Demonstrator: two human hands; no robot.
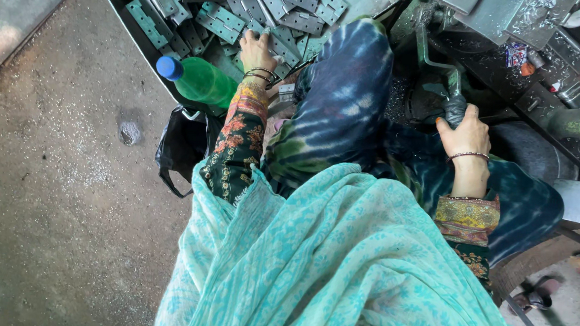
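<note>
left hand (256, 49) fingers spread on metal hinges (221, 20) | right hand (465, 131) fingers gripping lever handle (453, 111)

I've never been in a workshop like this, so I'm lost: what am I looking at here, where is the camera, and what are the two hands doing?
The single picture comes from a camera worn on the person's head, looking down over their turquoise shawl and tie-dyed lap. The left hand reaches into a tray heaped with flat metal hinge plates and rests on them. The right hand is closed around the black grip of a metal lever belonging to a bench machine, whose surface is strewn with metal shavings. Beside the tray lie a green plastic bottle with a blue cap and a black bag, above a concrete floor.
</note>
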